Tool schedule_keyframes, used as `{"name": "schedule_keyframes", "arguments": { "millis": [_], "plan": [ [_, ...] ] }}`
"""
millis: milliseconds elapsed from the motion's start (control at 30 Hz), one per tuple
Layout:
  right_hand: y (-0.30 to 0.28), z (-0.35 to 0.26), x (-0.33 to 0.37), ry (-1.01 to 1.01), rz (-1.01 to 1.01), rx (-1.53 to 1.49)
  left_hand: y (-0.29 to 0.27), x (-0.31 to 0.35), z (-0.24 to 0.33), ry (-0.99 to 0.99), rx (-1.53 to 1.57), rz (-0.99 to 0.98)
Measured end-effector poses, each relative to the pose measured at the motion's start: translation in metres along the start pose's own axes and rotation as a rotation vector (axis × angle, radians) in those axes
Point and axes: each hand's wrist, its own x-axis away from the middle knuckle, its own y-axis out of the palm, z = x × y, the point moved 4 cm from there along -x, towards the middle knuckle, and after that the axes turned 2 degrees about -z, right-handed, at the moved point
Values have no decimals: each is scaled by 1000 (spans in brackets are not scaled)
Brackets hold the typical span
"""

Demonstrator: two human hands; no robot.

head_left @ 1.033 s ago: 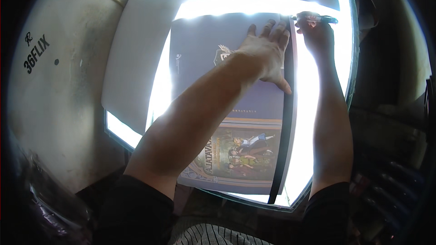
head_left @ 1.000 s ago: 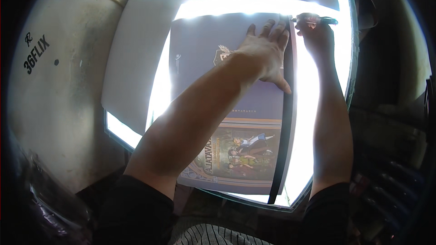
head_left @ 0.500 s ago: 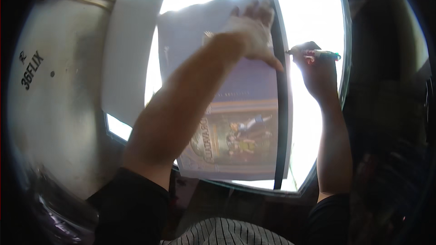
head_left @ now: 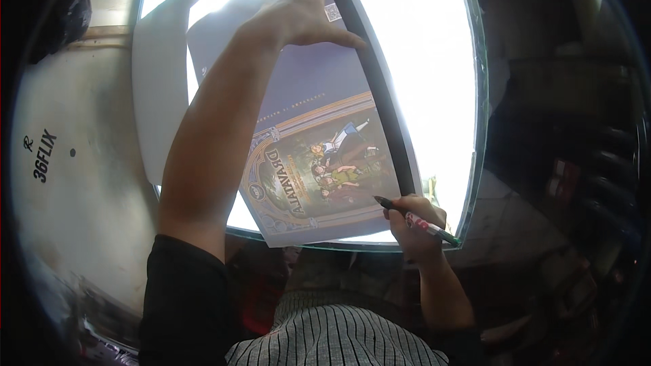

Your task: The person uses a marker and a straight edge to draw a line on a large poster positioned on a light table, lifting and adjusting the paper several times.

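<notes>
A large printed sheet (head_left: 291,81) lies on the brightly lit glass of a light table (head_left: 427,47). It has a bluish-purple field and a framed picture of cartoon figures. Along its right side runs a long dark strip (head_left: 386,98); I cannot tell whether it is printed or a separate piece. My left hand (head_left: 298,13) presses down on the far part of the sheet, fingers spread, thumb reaching onto the strip. Near the sheet's lower right corner, my right hand (head_left: 417,227) grips a pen (head_left: 424,224) with a dark tip and green end, its tip over the picture.
A plain pale sheet (head_left: 156,88) lies left of the print. Further left is a pale worn surface (head_left: 88,183) with dark lettering. A black bundle (head_left: 64,24) sits at the far left. The light table's glass edge (head_left: 479,115) bounds the right side.
The sheet now lies turned at a slant, and my view has shifted. My right hand has come from the far right side down to the near corner with the pen. My left hand stays on the sheet.
</notes>
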Motion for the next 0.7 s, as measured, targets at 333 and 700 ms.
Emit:
{"name": "schedule_keyframes", "arguments": {
  "millis": [333, 700],
  "plan": [
    [-1, -8, -3, -147, 16, 107, 110, 110, 50, 550, 208, 653],
    [-52, -10, 10, 183, 258, -294, 132, 130, 65, 527, 121, 661]
  ]
}}
